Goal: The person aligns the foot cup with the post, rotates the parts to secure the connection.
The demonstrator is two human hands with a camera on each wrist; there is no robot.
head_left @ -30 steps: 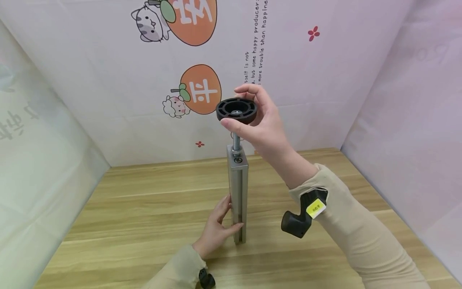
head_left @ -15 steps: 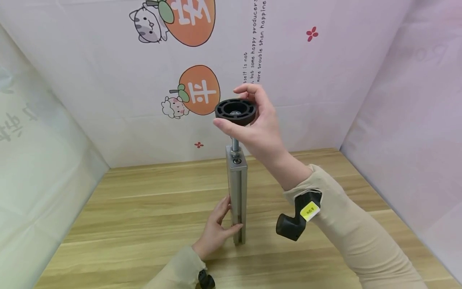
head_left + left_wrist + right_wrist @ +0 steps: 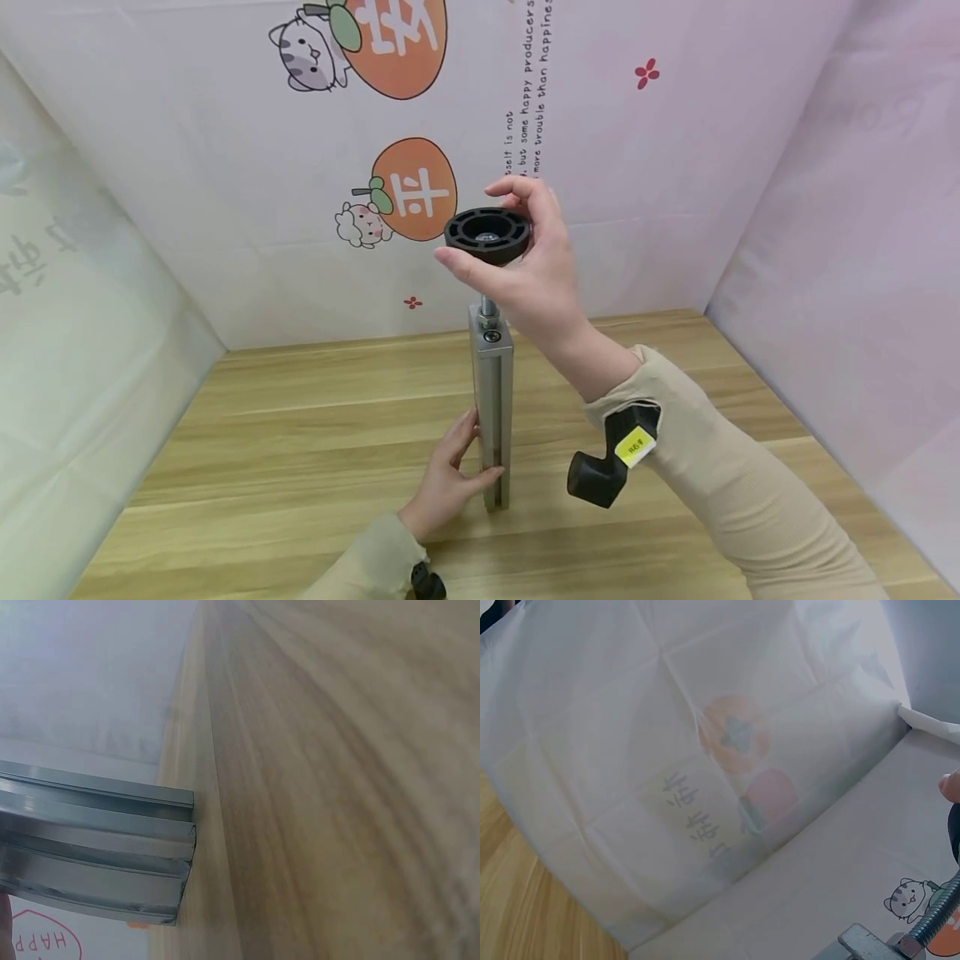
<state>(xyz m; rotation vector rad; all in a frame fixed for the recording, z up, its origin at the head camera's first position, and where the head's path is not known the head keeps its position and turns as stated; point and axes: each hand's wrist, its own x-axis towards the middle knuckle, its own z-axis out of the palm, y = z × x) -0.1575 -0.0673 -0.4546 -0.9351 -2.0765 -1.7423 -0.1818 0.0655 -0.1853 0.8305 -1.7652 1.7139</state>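
Note:
An upright slotted aluminium profile (image 3: 492, 408) stands on the wooden tabletop. From its top end rises a threaded rod (image 3: 488, 306) with a nut (image 3: 488, 320) at its base, capped by a round black levelling foot (image 3: 487, 242). My right hand (image 3: 546, 283) holds the foot by its rim, thumb in front and fingers curled behind. Low on the profile, my left hand (image 3: 441, 490) grips it between thumb and fingers. The left wrist view shows the profile's lower end (image 3: 105, 847) at the wood. In the right wrist view the threaded rod (image 3: 937, 909) appears at the lower right edge.
A wood-grain tabletop (image 3: 300, 450) spreads beneath the work. Around it hang a printed white back sheet (image 3: 585, 167) and pale sheets on both sides. A recessed screw (image 3: 492, 337) sits beside the nut. A black wrist camera (image 3: 611, 462) is on the right sleeve.
My right hand has turned slightly around the foot, its thumb sliding left along the front rim. The right wrist has shifted a little left and down. The left hand keeps its grip.

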